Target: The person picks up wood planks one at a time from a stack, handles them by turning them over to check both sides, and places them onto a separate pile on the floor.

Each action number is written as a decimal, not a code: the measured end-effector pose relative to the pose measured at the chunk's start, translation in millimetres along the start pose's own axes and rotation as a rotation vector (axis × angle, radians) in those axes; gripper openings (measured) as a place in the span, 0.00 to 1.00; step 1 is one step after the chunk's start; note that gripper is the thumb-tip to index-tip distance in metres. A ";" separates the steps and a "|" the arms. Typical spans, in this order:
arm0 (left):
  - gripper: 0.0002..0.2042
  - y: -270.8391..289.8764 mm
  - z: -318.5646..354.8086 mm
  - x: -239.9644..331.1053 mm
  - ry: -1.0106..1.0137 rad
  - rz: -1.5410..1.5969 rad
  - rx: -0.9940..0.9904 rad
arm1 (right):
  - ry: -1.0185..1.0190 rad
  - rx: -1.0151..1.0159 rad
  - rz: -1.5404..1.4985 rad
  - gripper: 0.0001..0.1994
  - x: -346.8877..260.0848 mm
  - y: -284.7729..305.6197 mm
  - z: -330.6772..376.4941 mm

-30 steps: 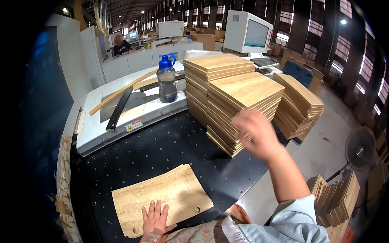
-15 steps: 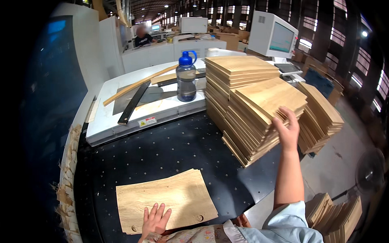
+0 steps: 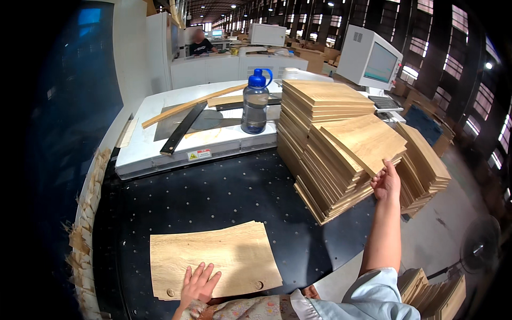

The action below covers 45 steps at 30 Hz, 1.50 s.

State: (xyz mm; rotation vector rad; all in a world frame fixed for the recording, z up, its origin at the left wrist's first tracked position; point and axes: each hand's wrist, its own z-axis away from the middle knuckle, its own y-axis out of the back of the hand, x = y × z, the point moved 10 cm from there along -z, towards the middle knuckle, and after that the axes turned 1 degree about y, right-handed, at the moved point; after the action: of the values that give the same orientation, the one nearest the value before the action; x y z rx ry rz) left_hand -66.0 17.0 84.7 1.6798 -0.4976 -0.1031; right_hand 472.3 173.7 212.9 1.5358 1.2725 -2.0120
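Note:
My left hand (image 3: 199,285) lies flat, fingers spread, on a curved-edge wood-grain panel (image 3: 229,253) on the black table. Two round recesses show near that panel's front edge, and slivers of other panels peek out behind it. On the right, my right hand (image 3: 387,184) pinches the near corner of the top wood-grain panel (image 3: 368,140) on a tall stack. That panel sits slightly askew over the panels beneath it. My right thumb rests on its upper face; the other fingers are curled under the corner, partly hidden.
The black table (image 3: 213,194) is dotted with small studs. Behind it, a white machine bed (image 3: 136,165) carries a blue-capped bottle (image 3: 255,106), a black bar (image 3: 183,129) and wood strips. Another panel stack (image 3: 421,154), a monitor (image 3: 373,58) and a fan (image 3: 477,248) stand right. A person (image 3: 201,45) is far back.
My right hand has come from open above the stack's near edge down to the top panel's corner and closed on it. The left hand stays on its panel; the view has shifted slightly.

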 end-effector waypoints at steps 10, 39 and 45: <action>0.35 2.3 4.0 7.7 -0.087 -0.036 -0.085 | -0.088 -0.550 -0.392 0.21 13.3 -34.7 102.0; 0.15 92.4 -51.1 -78.2 0.137 2.116 0.648 | -0.317 -0.795 -0.323 0.35 181.9 -146.5 278.3; 0.16 98.7 -23.4 -118.5 0.265 2.076 0.848 | -0.363 -0.839 -0.324 0.34 189.1 -150.6 279.6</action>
State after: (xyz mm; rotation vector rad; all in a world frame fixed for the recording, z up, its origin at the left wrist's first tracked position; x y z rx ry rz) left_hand -190.6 74.8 158.5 1.0603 -1.9476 1.9812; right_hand 124.5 86.8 122.9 0.5790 1.9243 -1.4698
